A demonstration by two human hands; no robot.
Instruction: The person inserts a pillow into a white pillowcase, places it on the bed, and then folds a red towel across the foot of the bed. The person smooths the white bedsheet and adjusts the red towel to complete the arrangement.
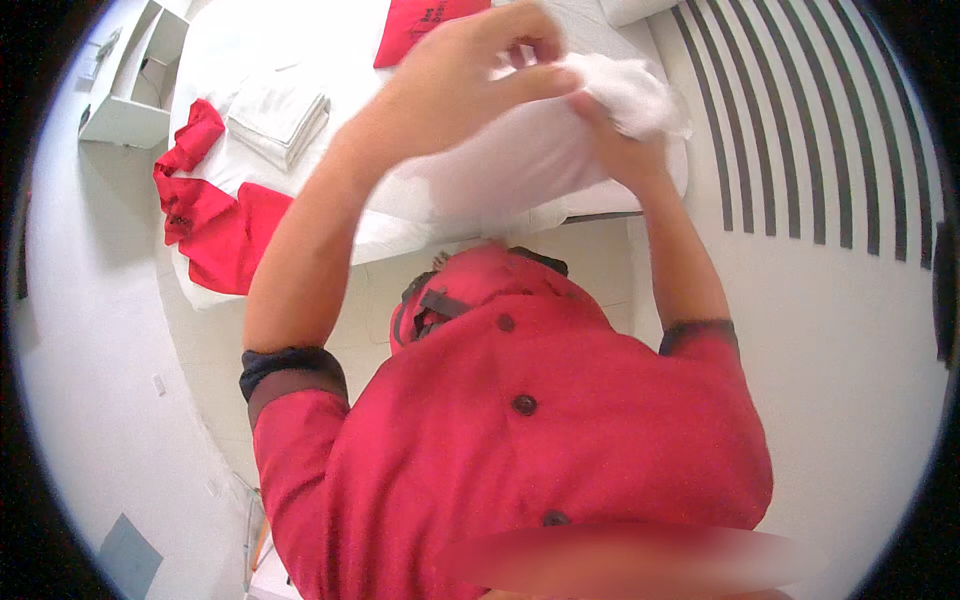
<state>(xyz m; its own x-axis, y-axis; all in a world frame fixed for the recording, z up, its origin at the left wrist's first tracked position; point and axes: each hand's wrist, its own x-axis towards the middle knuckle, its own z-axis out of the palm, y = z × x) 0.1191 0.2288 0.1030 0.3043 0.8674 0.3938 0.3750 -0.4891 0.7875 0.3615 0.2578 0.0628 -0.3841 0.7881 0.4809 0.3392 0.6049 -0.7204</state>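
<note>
Above the edge of a bed, my two hands are close together on a bunched white cloth (626, 90). My left hand (480, 79) has its thumb and curled fingers at the cloth's left end. The fingers of my right hand (630, 150) are closed around its lower side, partly hidden by the folds. A pale sheet-like part of the cloth hangs below and between my forearms, blurred. Whether it is a pillowcase or another linen cannot be told.
On the white bed (262, 45) lie a stack of folded white linens (281, 112), a crumpled red cloth (225, 225) and a red cushion or cloth bearing writing (405, 34). A white shelf unit (135, 97) stands at the left. A striped wall (810, 135) rises at the right.
</note>
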